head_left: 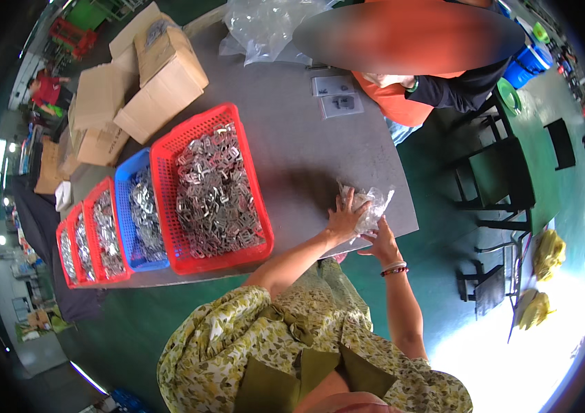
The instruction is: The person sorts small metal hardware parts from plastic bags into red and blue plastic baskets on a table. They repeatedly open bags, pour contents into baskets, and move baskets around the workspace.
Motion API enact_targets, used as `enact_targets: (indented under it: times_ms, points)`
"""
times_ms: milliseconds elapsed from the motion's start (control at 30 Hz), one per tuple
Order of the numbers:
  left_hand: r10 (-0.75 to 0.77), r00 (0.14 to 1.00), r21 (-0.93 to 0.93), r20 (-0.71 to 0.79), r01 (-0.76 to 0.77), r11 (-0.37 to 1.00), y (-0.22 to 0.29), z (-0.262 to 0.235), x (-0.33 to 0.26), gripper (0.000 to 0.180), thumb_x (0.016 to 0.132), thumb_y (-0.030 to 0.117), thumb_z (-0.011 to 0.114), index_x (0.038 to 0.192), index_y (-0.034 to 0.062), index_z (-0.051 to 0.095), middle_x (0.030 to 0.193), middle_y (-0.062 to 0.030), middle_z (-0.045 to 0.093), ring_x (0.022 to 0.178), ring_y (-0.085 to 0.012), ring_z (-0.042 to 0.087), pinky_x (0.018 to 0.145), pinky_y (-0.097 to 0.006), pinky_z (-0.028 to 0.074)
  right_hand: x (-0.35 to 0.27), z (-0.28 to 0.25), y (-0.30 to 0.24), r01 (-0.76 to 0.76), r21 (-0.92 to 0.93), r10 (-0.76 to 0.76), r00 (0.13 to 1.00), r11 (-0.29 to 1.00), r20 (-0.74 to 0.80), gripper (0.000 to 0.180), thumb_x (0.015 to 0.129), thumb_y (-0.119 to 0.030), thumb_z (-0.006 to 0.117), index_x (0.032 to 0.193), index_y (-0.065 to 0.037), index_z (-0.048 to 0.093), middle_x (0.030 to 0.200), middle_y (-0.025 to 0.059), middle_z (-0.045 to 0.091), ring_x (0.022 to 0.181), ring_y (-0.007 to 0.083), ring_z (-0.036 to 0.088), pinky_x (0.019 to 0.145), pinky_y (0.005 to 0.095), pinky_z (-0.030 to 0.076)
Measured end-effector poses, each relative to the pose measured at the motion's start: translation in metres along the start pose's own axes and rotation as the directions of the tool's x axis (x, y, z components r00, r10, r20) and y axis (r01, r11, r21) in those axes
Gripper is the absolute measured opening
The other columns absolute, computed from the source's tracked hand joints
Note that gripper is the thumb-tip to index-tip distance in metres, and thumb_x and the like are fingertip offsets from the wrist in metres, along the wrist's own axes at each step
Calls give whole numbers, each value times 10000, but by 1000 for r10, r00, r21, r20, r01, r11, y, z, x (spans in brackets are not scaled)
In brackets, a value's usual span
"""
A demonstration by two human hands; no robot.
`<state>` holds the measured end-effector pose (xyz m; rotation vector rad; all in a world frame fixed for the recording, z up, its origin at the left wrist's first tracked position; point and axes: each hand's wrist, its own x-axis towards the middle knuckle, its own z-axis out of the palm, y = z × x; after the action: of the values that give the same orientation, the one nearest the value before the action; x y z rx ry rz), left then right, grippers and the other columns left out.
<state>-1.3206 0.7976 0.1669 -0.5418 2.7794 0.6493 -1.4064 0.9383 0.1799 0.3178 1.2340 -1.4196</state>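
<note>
A crumpled clear plastic bag (377, 201) lies at the right end of the grey table, near its front corner. My left hand (346, 219) presses on the bag's left side, its fingers curled over the plastic. From the near side my right hand (382, 244) grips the bag's lower edge, with bracelets on that wrist. Whatever the bag contains is too unclear to name. To the left of my hands stands a large red plastic basket (256, 196) heaped with small metal buckle-like parts (213, 193).
Farther left are a blue basket (121, 199) and several smaller red baskets (119, 224) of metal pieces. Open cardboard boxes (161, 82) stand behind. Across the table (292, 131), a person in orange (402, 96) is near two small bags of dark parts (340, 104).
</note>
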Motion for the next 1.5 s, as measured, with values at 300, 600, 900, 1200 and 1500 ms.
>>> enact_targets:
  times_ms: [300, 600, 900, 1200, 1500]
  points:
    - [-24, 996, -669, -89, -42, 742, -14, -82, -19, 737, 678, 262, 823, 1284, 6, 491, 1274, -200, 476, 1178, -366, 485, 998, -445, 436, -102, 14, -81, 356, -356, -322, 934, 864, 152, 674, 924, -520, 482, 1444, -114, 339, 1413, 140, 392, 1147, 293, 529, 847, 431, 463]
    - [742, 671, -428, -10, -674, 603, 31, -190, -65, 805, 638, 146, 824, 1340, 46, 443, 1275, -173, 485, 1154, -327, 511, 981, -414, 436, -162, 30, -106, 726, -218, -511, 634, 653, 580, 869, 888, -695, 341, 1393, 10, 386, 1427, 174, 402, 1318, 278, 379, 1059, 430, 314]
    - [266, 957, -964, -116, -173, 202, 89, -199, -96, 745, 628, 20, 743, 1315, 14, 457, 1198, -125, 570, 1127, -266, 543, 961, -390, 433, -194, 85, -64, 770, 268, -814, 561, 580, 151, 917, 876, -536, 561, 1502, -298, -64, 1530, 171, 105, 1413, 306, 140, 1118, 494, 206]
    - [834, 526, -891, -168, -442, 99, 147, -194, -103, 770, 648, 338, 843, 1248, 33, 469, 1266, -91, 438, 1159, -225, 490, 957, -399, 437, -262, 44, -8, 647, 562, -853, 453, 514, 259, 1121, 772, -446, 738, 1503, -156, -60, 1481, 116, 292, 1337, 262, 345, 1095, 428, 309]
    - [846, 510, -633, -157, -709, 310, 86, -202, -147, 742, 815, 461, 654, 1427, 153, 368, 1470, -122, 312, 1392, -307, 199, 1141, -493, 105, -231, 65, 52, 590, 401, -646, 763, 701, 7, 538, 923, -276, 579, 1353, -11, 393, 1279, 105, 523, 1160, 202, 503, 977, 366, 441]
